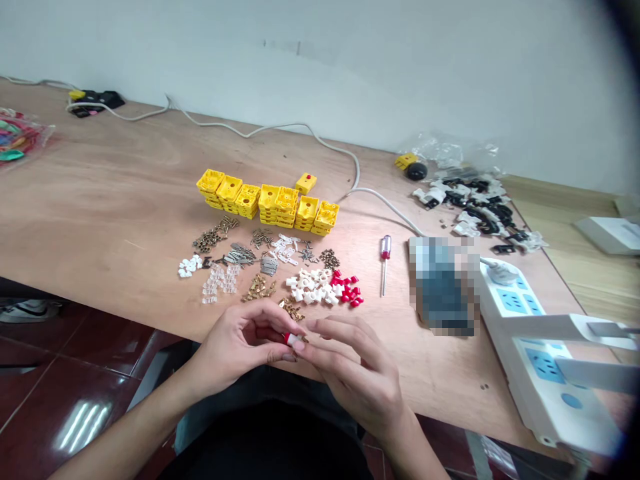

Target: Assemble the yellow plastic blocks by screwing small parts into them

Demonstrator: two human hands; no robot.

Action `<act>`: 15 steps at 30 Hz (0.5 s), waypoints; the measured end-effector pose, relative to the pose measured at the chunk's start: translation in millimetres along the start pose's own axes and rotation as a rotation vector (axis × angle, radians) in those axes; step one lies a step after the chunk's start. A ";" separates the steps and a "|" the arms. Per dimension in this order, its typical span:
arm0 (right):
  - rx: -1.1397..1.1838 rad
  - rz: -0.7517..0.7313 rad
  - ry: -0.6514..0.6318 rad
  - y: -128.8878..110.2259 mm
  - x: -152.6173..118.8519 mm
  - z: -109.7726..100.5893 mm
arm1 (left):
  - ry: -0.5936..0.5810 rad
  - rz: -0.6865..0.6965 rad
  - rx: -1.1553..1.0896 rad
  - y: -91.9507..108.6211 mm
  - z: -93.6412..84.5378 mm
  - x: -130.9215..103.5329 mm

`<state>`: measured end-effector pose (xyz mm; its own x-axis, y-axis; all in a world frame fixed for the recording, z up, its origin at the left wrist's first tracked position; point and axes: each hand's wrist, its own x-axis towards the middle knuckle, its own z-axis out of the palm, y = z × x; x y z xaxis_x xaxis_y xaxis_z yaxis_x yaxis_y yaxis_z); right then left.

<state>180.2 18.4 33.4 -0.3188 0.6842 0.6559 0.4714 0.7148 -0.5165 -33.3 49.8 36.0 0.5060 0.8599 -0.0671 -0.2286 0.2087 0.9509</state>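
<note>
Your left hand [235,343] pinched a small red-and-white plastic piece [294,340] between thumb and fingers, near the front edge of the pale wooden table [150,253]. Your right hand [357,367] met the white end with its fingertips, beside a brass-coloured metal bit [305,339]; whether it gripped either could not be told. Sound handling called for a firm left pinch, light right fingertips and a clear sightline to the joint; a slip there risked a drop into your lap. Just beyond lay brass-coloured metal parts [259,287], white plastic tubular parts [313,287] and red plastic caps [353,290]; farther out stood stacked yellow plastic housings [270,200], with a red-and-clear-handled screwdriver [385,247] to the right.
</note>
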 end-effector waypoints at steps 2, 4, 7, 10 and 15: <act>-0.011 -0.009 -0.006 0.9 -3.4 0.2 | -0.001 0.005 0.008 0.6 -0.2 -0.1; 0.009 -0.012 -0.030 1.2 -5.4 0.1 | -0.002 0.008 0.013 1.0 0.1 -0.9; 0.052 0.022 -0.047 -0.1 -5.0 0.1 | 0.013 0.025 0.006 1.2 1.9 -2.6; 0.077 0.039 -0.036 -1.9 -2.9 0.9 | 0.032 0.057 -0.008 1.6 4.4 -3.7; 0.111 0.072 -0.048 -1.9 -4.7 0.7 | 0.007 0.036 -0.017 2.6 4.5 -3.2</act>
<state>180.3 14.0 30.9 -0.3278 0.7385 0.5893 0.4010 0.6735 -0.6210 -31.8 45.5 40.0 0.4911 0.8704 -0.0354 -0.2603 0.1854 0.9475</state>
